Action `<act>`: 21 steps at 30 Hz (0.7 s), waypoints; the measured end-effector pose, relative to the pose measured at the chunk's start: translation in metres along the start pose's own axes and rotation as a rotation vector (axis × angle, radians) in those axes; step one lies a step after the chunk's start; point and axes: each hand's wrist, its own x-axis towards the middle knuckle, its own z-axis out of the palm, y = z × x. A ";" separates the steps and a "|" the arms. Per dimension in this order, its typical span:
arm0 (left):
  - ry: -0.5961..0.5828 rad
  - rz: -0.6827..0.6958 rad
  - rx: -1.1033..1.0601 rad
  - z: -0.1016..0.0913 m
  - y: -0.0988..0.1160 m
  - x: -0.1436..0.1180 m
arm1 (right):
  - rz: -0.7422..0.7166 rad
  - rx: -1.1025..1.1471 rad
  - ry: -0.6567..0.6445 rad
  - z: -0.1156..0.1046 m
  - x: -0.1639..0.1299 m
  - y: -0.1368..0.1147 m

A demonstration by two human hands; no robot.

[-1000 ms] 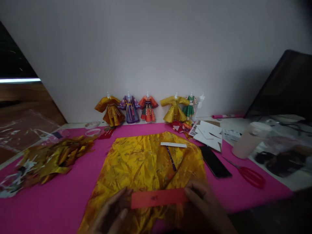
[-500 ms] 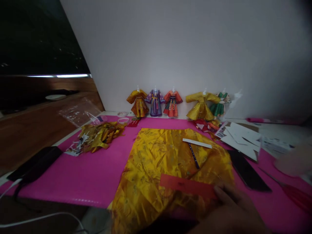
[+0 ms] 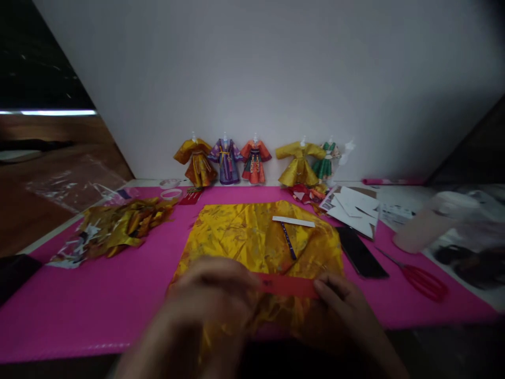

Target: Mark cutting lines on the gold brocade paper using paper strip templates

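Note:
A red paper strip (image 3: 290, 285) with small dark marks lies level over the yellow patterned cloth (image 3: 232, 231). My right hand (image 3: 345, 300) pinches its right end between thumb and fingers. At the strip's left end is my left hand (image 3: 216, 295), smeared by motion; it covers that end, and whether its fingers grip it is unclear. Farther back on the cloth rest a white strip (image 3: 294, 221) and a dark, dotted pen-like stick (image 3: 288, 241), the stick's top end near the white strip.
Several small dresses on stands (image 3: 255, 163) line the white wall. Cloth scraps (image 3: 130, 226) lie left on the pink mat (image 3: 98, 310). On the right are a black phone (image 3: 361, 252), red-handled scissors (image 3: 422, 281), white cards (image 3: 355, 208) and a pale bottle (image 3: 430, 223).
My left hand has come into view over the left end of the red strip. My right hand still holds the other end. The camera view has swung to the right.

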 end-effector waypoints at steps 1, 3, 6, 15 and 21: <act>0.072 0.109 0.014 -0.007 -0.002 0.009 | 0.006 0.003 0.003 -0.001 0.001 0.000; 0.126 0.165 0.077 -0.020 -0.009 0.027 | 0.015 0.015 0.006 -0.001 0.002 0.000; 0.122 0.106 0.083 -0.029 -0.020 0.053 | 0.013 0.049 0.005 -0.001 0.003 0.003; 0.013 0.253 0.304 0.020 -0.056 0.183 | 0.031 0.029 0.028 -0.012 0.011 -0.007; -0.413 0.355 0.653 0.066 -0.106 0.257 | 0.042 -0.090 0.035 -0.020 0.022 -0.015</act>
